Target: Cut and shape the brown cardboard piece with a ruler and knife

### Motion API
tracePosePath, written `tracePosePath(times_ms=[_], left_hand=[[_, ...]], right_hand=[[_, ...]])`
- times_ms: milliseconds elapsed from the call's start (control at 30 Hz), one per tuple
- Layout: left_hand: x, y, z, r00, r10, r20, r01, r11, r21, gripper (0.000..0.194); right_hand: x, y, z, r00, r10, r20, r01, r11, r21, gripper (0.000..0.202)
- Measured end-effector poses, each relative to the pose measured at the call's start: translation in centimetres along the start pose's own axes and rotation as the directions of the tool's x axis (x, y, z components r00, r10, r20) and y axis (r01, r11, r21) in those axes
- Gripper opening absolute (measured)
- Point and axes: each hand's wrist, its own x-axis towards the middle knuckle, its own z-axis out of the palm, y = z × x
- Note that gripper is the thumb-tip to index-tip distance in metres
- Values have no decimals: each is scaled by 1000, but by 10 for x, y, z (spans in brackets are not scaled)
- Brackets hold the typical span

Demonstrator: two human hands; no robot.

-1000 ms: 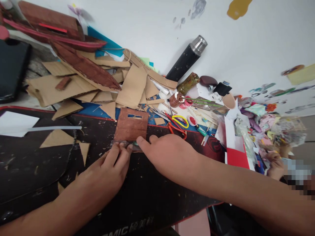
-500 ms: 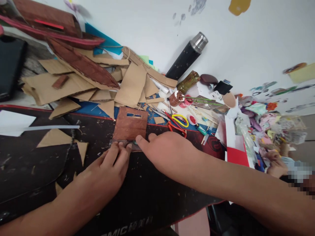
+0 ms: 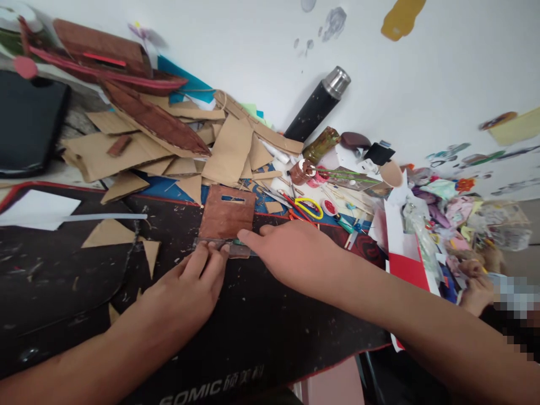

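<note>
A reddish-brown painted cardboard piece (image 3: 225,216) with a narrow slot near its top lies on the black mat (image 3: 270,315). Across its lower edge runs a clear ruler-like strip (image 3: 239,251). My left hand (image 3: 198,281) presses its fingertips down on the strip, fingers bent and close together. At the strip's right part is my right hand (image 3: 287,247), its fingers curled and the thumb side towards the piece. Something small and greenish shows by its fingertips; most of what it holds is hidden.
Cardboard scraps (image 3: 228,149), a brown boat model (image 3: 158,121), yellow-handled scissors (image 3: 309,208), a paint jar (image 3: 301,171) and a black thermos (image 3: 316,107) lie beyond. A red and white box (image 3: 407,259) stands right; another person's hand (image 3: 476,289) is past it.
The view has shifted a little, so the objects at left appear farther right. Both hands stay at the strip, with my right hand slightly farther right along it.
</note>
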Motion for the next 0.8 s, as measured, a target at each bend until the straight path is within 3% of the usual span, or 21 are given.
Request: tracePosePath(times_ms=[800], left_hand=[[0,-1,1,1000,-21,-11,20,1000,-21,57]], right_hand=[[13,-6,12,999,-19,-51,23,997,73,37]])
